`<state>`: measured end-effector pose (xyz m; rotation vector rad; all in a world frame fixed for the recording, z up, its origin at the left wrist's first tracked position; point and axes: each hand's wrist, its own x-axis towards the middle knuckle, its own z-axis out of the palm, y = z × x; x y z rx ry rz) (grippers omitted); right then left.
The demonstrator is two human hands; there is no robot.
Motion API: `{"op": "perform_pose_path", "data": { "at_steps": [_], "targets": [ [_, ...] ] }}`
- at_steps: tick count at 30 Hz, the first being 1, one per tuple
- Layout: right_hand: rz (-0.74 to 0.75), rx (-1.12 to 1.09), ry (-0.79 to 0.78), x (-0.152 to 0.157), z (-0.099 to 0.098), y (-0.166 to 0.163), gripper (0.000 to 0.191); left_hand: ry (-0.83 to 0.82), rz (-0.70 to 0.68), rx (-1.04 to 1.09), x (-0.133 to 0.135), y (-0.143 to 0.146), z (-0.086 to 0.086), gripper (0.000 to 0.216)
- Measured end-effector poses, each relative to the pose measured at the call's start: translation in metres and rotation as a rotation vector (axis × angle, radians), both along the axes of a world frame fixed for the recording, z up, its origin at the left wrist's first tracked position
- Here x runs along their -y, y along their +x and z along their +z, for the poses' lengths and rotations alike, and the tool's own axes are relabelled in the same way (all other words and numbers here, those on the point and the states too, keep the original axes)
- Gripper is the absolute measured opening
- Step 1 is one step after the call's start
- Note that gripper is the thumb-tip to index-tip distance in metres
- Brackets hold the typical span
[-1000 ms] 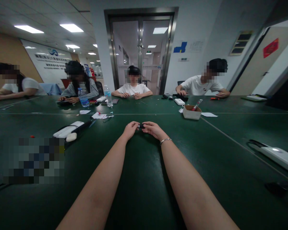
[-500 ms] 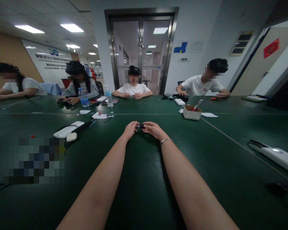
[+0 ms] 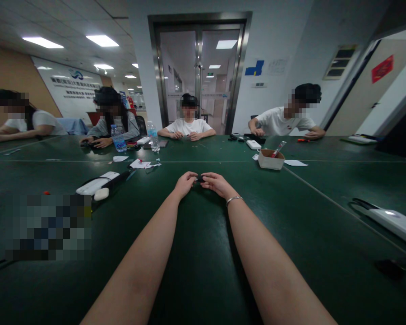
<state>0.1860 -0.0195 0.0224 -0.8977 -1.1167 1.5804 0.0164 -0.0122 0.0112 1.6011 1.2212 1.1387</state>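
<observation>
Between my fingertips is a small black object [image 3: 200, 179] with a shiny end toward the left; it is too small to name. My right hand [image 3: 215, 181], with a silver bangle on its wrist, pinches the black part. My left hand [image 3: 186, 182] is closed at the object's shiny left end, its fingertips partly covering it. Both forearms reach forward over the dark green table [image 3: 203, 253], and the hands are close together at or just above its surface.
An open box [image 3: 271, 160] with a stick-like item stands ahead right. To the left lie a white device [image 3: 97, 183], a small white case [image 3: 101, 194] and papers [image 3: 141, 164]. Water bottles [image 3: 153, 136] stand farther off. A white power bank-like device [image 3: 389, 216] lies right. Several people sit across.
My left fingers have shifted slightly right, nearer my right hand, so less of the shiny end shows. My right hand has hardly moved.
</observation>
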Motion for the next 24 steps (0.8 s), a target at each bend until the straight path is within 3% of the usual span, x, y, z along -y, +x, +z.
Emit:
{"op": "perform_pose_path", "data": {
  "at_steps": [12, 24],
  "targets": [
    [0.009, -0.018, -0.006, 0.0006, 0.0008, 0.0003, 0.014, 0.070, 0.014, -0.013, -0.0013, -0.0020, -0.0021, 0.027],
    [0.028, -0.004, 0.012, 0.0009, -0.0003, 0.0014, 0.017, -0.025, -0.021, 0.010, 0.0032, 0.0005, 0.0035, 0.024]
  ]
}}
